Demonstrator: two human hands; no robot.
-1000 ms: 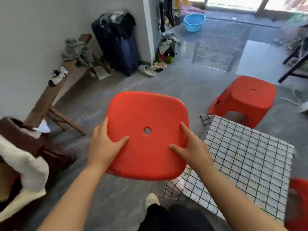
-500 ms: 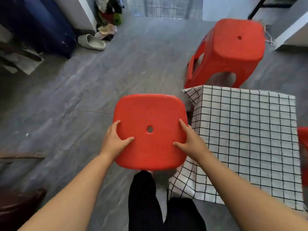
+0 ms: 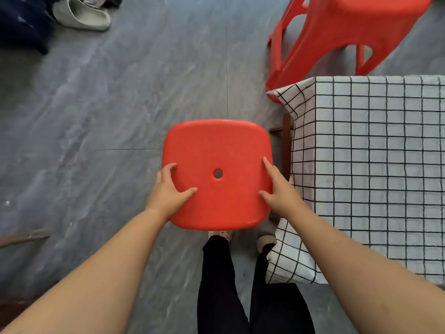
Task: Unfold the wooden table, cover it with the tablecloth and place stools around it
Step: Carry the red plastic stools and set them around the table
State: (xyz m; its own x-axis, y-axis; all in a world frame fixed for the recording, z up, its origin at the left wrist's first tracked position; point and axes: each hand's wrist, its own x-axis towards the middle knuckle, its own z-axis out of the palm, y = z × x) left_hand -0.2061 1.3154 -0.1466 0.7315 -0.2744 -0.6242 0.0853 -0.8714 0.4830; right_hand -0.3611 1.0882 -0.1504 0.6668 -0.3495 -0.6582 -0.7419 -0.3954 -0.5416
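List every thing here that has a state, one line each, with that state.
Near stool: seat up, held by both hands; legs hidden.
Table: covered; only a wooden leg shows.
Tablecloth: spread over the table, corners hanging.
Far stool: standing past the table corner.
Left hand: grips the seat's left edge.
Right hand: grips the seat's right edge.
Slipper: lying on the floor.

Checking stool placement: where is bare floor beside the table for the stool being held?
Bare grey floor spreads left of the held red plastic stool, from the grey slipper down to the person's legs. Crowded right: the checked-cloth table and second red stool at its far corner.
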